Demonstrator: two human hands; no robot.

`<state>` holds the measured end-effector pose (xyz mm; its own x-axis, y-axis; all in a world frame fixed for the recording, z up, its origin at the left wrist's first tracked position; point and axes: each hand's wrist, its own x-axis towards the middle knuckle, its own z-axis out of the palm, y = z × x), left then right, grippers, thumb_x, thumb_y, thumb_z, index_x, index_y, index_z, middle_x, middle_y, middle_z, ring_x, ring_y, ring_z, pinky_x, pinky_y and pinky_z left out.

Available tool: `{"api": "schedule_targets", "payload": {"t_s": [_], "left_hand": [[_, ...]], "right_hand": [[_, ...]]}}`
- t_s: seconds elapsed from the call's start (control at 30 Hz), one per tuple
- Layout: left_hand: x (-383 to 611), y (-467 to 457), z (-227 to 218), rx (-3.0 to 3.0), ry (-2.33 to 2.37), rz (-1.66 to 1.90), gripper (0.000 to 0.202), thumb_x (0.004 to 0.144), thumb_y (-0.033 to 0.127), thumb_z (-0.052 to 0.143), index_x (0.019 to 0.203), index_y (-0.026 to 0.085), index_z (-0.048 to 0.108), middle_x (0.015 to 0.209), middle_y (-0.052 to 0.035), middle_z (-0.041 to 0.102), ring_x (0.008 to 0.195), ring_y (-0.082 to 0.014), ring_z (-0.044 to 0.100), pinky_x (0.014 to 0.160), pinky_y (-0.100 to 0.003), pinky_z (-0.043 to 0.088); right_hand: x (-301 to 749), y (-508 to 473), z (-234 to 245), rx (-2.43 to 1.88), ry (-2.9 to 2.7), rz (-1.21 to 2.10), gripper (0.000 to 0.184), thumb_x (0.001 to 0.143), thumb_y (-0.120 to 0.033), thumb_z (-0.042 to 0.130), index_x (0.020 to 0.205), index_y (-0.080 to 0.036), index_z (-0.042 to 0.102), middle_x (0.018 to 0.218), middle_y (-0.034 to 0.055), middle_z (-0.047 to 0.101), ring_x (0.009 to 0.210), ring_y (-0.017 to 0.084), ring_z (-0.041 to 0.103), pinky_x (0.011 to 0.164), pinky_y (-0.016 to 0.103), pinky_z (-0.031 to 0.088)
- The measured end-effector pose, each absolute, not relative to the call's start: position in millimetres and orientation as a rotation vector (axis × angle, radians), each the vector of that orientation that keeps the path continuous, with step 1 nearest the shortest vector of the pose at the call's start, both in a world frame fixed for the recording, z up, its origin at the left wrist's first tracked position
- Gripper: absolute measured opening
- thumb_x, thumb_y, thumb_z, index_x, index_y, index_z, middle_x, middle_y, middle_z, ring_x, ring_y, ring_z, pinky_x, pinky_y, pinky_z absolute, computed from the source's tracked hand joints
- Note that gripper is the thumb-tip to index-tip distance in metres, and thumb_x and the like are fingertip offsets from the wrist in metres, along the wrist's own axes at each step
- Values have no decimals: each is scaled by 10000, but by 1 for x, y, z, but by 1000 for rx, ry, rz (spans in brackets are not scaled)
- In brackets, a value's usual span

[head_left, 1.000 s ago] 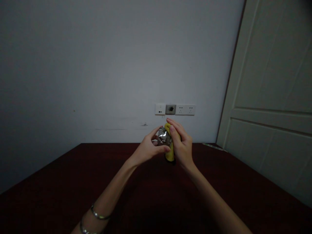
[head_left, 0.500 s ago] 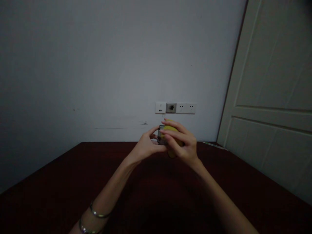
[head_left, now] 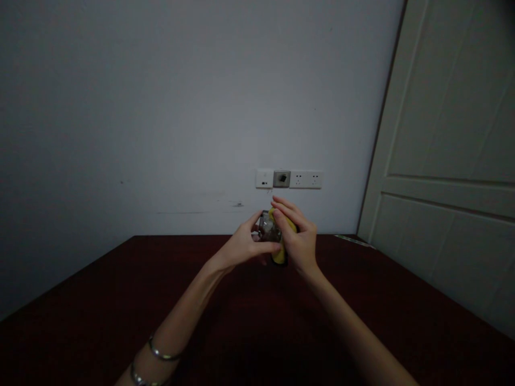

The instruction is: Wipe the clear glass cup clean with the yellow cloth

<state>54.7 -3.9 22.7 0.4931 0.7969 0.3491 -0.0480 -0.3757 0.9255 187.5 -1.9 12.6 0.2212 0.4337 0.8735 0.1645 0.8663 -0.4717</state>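
Above the dark red table, my left hand (head_left: 244, 244) is closed around a small clear glass (head_left: 269, 228), its thumb along the near side and the fingers mostly behind. The glass looks tilted, with its right end toward the other hand. My right hand (head_left: 300, 236) grips a yellow sponge (head_left: 278, 254) with a dark lower edge. The sponge is against the right side of the glass, and fingers cover part of it. Whether any of the sponge is inside the glass cannot be made out.
The dark red table (head_left: 241, 332) meets a pale wall (head_left: 181, 107) at the back. Wall sockets (head_left: 298, 179) sit just above the hands. A panelled door (head_left: 450, 161) stands on the right. A thin strip (head_left: 354, 240) lies at the table's back right edge.
My right hand has turned and shifted slightly left, with its thumb now higher over the sponge. More of the glass shows. My left hand stays nearly in place, still holding the glass.
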Motion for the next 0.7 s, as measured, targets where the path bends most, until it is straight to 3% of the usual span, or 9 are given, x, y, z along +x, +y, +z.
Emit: {"api": "schedule_targets", "payload": {"t_s": [0.1, 0.2, 0.3, 0.4, 0.5, 0.7], "left_hand": [[58, -3, 20, 1692, 619, 1050, 497, 797, 478, 611, 1202, 209, 507, 951, -73, 584, 733, -152, 584, 431, -179, 483], [65, 3, 12, 1585, 674, 1139, 494, 838, 583, 492, 1162, 211, 526, 853, -51, 567, 684, -132, 574, 373, -128, 422], [71, 10, 5, 1487, 708, 1181, 546, 830, 626, 463, 1165, 201, 529, 723, -16, 561, 561, -116, 559, 331, -139, 391], [73, 14, 3, 1381, 725, 1193, 591, 827, 670, 410, 1092, 166, 564, 577, 23, 541, 391, -91, 490, 305, -164, 365], [71, 17, 4, 1262, 732, 1217, 584, 829, 686, 377, 929, 152, 592, 501, 35, 526, 316, -78, 447, 295, -171, 334], [61, 18, 14, 1116, 642, 1290, 533, 803, 684, 406, 764, 170, 546, 510, 32, 539, 338, -91, 471, 274, -173, 290]], "right_hand": [[189, 4, 8, -542, -1364, 266, 220, 866, -351, 561, 988, -256, 717, 1216, 72, 647, 1142, 207, 592, 1013, 463, 440], [193, 11, 1, -535, -1462, 312, 293, 897, -396, 503, 1096, -265, 673, 1330, 70, 570, 1246, 215, 516, 1075, 487, 362], [196, 15, -5, -563, -1629, 243, 481, 881, -406, 528, 1334, -252, 476, 1465, 101, 409, 1360, 222, 370, 1128, 494, 268], [196, 15, -9, -584, -1800, 117, 716, 841, -393, 591, 1448, -221, 253, 1549, 145, 203, 1422, 246, 229, 1143, 499, 228], [195, 13, -9, -575, -1929, 0, 776, 835, -340, 603, 1467, -224, 167, 1569, 148, 109, 1442, 255, 141, 1148, 496, 225], [194, 3, -4, -532, -2042, -80, 761, 816, -75, 456, 1481, -274, 146, 1573, 66, 123, 1443, 248, 104, 1152, 531, 210]]}}
